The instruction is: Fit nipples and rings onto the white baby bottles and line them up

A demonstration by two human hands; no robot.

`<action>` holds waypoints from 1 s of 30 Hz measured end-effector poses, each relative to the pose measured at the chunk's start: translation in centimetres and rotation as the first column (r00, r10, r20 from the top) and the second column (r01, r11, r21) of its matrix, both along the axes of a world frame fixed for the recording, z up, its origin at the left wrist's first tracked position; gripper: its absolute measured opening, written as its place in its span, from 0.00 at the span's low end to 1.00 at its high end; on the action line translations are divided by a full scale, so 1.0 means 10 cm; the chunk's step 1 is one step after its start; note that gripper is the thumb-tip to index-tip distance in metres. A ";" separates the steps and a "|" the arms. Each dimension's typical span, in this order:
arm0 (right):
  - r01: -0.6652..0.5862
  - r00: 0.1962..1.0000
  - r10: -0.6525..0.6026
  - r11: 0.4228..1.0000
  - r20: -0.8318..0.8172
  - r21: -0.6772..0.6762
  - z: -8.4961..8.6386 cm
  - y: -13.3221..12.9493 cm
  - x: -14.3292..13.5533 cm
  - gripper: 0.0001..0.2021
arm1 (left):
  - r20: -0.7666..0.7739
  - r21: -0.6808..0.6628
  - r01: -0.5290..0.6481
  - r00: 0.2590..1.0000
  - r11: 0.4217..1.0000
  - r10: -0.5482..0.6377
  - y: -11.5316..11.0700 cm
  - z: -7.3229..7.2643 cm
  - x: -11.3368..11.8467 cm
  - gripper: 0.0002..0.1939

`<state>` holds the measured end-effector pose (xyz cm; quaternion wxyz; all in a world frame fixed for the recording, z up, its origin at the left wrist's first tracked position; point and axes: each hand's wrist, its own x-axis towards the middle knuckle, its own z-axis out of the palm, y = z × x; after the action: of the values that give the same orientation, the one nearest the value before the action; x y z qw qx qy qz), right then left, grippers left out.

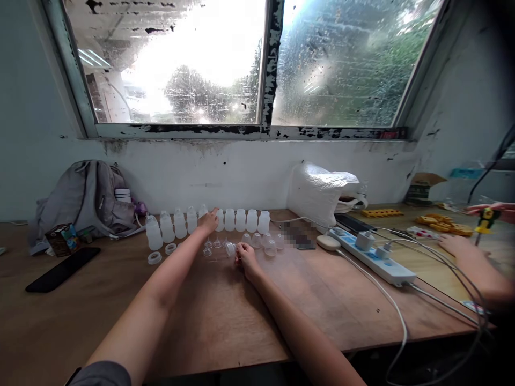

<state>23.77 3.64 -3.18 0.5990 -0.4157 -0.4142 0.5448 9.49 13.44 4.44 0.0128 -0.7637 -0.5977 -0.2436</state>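
Note:
A row of frosted baby bottles (229, 220) stands along the back of the table. Those at its left end, such as one bottle (153, 233), have tops on; those at its right end are open-mouthed. My left hand (207, 224) is at the middle of the row, closed round the upper part of a bottle (219, 221), its fingers partly hidden. Lower and nearer, my right hand (246, 259) pinches a clear bottle collar (230, 249). Clear teats (207, 248) lie left of it and domed clear caps (270, 246) lie to its right. Two white rings (154, 258) rest at the left.
A grey backpack (86, 201), a small carton (63, 238) and a black phone (62, 269) are at the left. A white bag (316, 193), a power strip (374, 257) and loose cables occupy the right. Beyond, another person's hand (454, 246) works near a screwdriver (486, 219) and yellow parts.

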 end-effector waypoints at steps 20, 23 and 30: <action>0.004 0.997 -0.015 0.990 -0.080 -0.144 0.02 0.06 0.06 0.08 | 0.224 0.273 0.046 0.969 0.961 -0.109 -0.30 0.25 -0.11 0.11; 0.003 0.994 -0.019 0.990 -0.106 -0.144 0.00 0.08 0.08 0.08 | 0.392 0.403 0.095 0.881 0.910 -0.265 -0.57 0.18 -0.15 0.09; -0.007 0.988 -0.011 0.993 -0.152 -0.121 0.03 0.05 0.09 0.07 | 0.547 0.313 0.135 0.783 0.940 -0.295 -1.21 -0.33 -0.24 0.14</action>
<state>24.63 4.10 -2.92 0.6031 -0.4089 -0.3329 0.5985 7.12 1.33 1.12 -0.1013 -0.7061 -0.4438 -0.5424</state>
